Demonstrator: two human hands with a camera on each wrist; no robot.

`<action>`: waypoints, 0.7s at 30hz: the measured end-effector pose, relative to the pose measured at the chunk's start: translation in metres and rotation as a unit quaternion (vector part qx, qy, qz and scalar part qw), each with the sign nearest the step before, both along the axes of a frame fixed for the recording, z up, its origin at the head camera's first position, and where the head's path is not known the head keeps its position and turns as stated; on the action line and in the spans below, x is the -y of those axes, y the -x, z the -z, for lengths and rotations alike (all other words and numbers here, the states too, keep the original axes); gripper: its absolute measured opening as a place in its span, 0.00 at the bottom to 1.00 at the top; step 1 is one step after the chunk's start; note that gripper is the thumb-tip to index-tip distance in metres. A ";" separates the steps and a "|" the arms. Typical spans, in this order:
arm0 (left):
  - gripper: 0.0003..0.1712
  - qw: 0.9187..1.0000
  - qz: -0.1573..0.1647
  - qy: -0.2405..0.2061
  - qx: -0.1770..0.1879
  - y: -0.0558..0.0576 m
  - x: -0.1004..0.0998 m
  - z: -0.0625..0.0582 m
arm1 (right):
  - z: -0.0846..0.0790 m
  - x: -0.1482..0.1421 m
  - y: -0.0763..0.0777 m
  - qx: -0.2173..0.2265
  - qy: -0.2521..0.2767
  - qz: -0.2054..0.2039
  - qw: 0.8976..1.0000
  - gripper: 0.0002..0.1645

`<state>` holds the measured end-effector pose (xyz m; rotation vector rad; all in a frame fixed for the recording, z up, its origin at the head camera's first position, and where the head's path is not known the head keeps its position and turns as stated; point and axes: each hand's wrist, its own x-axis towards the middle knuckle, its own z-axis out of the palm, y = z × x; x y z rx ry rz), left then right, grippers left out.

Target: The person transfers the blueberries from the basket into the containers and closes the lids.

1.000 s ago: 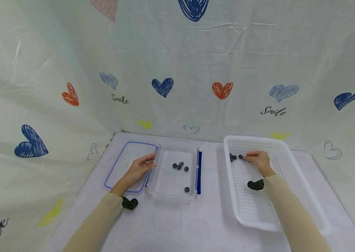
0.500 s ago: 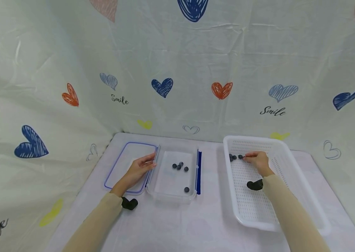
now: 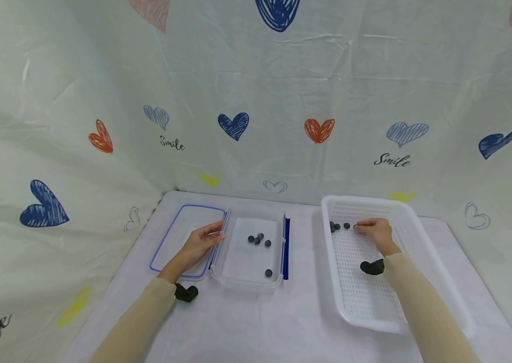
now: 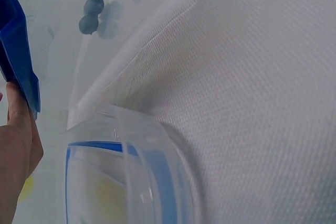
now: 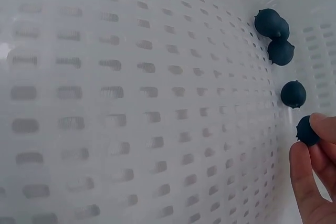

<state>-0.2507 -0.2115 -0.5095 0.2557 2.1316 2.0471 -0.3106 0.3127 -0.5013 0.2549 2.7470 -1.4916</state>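
In the basket, my right hand (image 3: 376, 234) pinches a blueberry (image 5: 307, 130) between thumb and fingertips. Another blueberry (image 5: 293, 94) lies right beside it, and a small cluster of blueberries (image 5: 281, 52) sits farther along the basket wall. My left hand (image 3: 201, 247) touches the left side of a clear plastic box (image 3: 246, 280) with fairly straight fingers. Its fingers (image 4: 18, 111) lie against the blue latch (image 4: 21, 51) in the left wrist view. Several blueberries (image 3: 257, 241) rest on the box's floor, one blueberry (image 3: 268, 273) apart near the front.
The white perforated basket (image 3: 342, 302) stands on the right of the white-covered table (image 3: 301, 322). A clear lid (image 3: 174, 242) with a blue rim lies left of the box, partly under my left hand. A heart-printed curtain (image 3: 283, 75) hangs behind.
My right hand has shifted slightly right, away from the blueberry left by the wall, with a blueberry between its fingers. My left hand stays at the box.
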 end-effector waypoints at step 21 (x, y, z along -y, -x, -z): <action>0.35 1.000 -0.003 0.013 0.008 -0.002 -0.001 -0.004 | -0.034 -0.007 -0.015 -0.015 0.040 -0.057 0.997 0.24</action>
